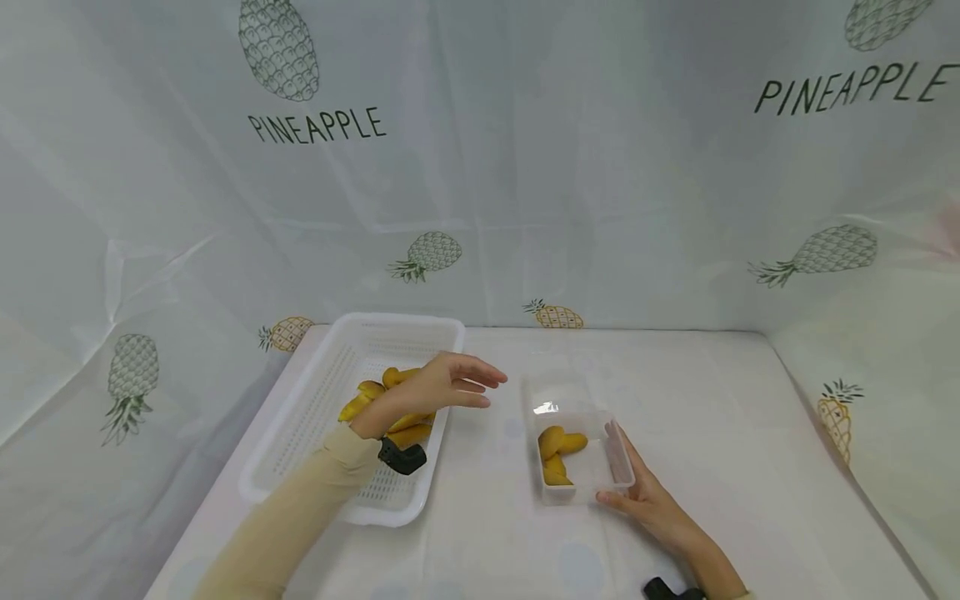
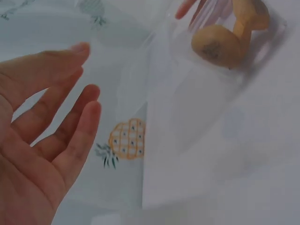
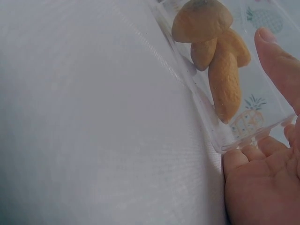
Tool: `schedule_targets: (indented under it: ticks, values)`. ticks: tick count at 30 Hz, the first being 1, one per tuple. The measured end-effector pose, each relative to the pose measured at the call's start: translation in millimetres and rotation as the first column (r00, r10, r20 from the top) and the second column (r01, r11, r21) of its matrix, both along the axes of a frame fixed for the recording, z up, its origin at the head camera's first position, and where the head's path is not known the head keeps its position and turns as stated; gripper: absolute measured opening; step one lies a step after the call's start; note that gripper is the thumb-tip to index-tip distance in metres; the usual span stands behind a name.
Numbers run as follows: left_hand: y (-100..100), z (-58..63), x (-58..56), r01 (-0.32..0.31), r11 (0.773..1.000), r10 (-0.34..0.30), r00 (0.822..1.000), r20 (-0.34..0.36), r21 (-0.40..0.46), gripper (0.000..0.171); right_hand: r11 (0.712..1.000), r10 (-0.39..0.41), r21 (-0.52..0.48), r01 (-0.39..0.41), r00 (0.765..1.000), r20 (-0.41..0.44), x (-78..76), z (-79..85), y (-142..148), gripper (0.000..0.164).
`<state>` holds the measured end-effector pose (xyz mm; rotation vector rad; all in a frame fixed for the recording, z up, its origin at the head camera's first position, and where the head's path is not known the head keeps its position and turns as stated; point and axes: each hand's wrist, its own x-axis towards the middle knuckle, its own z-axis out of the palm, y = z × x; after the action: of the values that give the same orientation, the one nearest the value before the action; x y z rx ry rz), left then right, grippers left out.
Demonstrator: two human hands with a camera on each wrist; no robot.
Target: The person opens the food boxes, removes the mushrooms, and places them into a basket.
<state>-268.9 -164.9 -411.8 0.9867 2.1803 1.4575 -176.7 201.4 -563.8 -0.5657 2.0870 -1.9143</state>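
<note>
My left hand (image 1: 450, 383) hangs over the right rim of a white plastic basket (image 1: 300, 433), fingers loosely extended and nothing between them, as the left wrist view also shows. Several yellow-brown mushrooms (image 1: 356, 407) lie in the basket, partly hidden by my forearm. With my right hand (image 1: 652, 507) I hold the right side of a clear plastic box (image 1: 602, 467), thumb at its near corner and fingers along the wall. Yellow-brown mushrooms (image 1: 552, 442) lie along the box's left side; in the right wrist view a mushroom cap (image 3: 201, 21) and a thick stem (image 3: 225, 89) show through the plastic.
A clear lid (image 1: 555, 390) lies folded back behind the box. The white table (image 1: 480, 533) has a back edge against a hanging sheet (image 1: 525, 167) printed with pineapples, which also encloses both sides. Black wrist cameras (image 1: 402, 457) sit on both wrists.
</note>
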Motion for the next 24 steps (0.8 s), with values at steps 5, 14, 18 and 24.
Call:
schedule_targets:
  ticks: [5, 14, 18, 24]
  values:
    - [27.4, 3.4, -4.7, 0.172, 0.984, -0.173, 0.985, -0.005, -0.051, 0.039, 1.000, -0.004, 0.012, 0.004, 1.000, -0.010, 1.4, 0.4, 1.1, 0.104]
    - [75.7, 2.4, -14.4, 0.425, 0.902, -0.419, 0.904, 0.080, -0.073, 0.039, 1.000, 0.016, -0.021, -0.016, 1.000, 0.005, 0.7, -0.4, 2.1, 0.104]
    - [93.3, -8.9, -21.1, 0.497, 0.864, -0.488, 0.865, 0.114, -0.077, 0.038, 1.000, 0.016, -0.027, -0.016, 1.000, 0.019, 1.5, -0.2, 1.7, 0.104]
    - [113.1, -21.1, -23.1, 0.564, 0.819, -0.537, 0.817, 0.210, -0.101, 0.038, 1.000, -0.015, 0.015, 0.015, 0.998, 0.064, 3.0, 1.8, 0.6, 0.106]
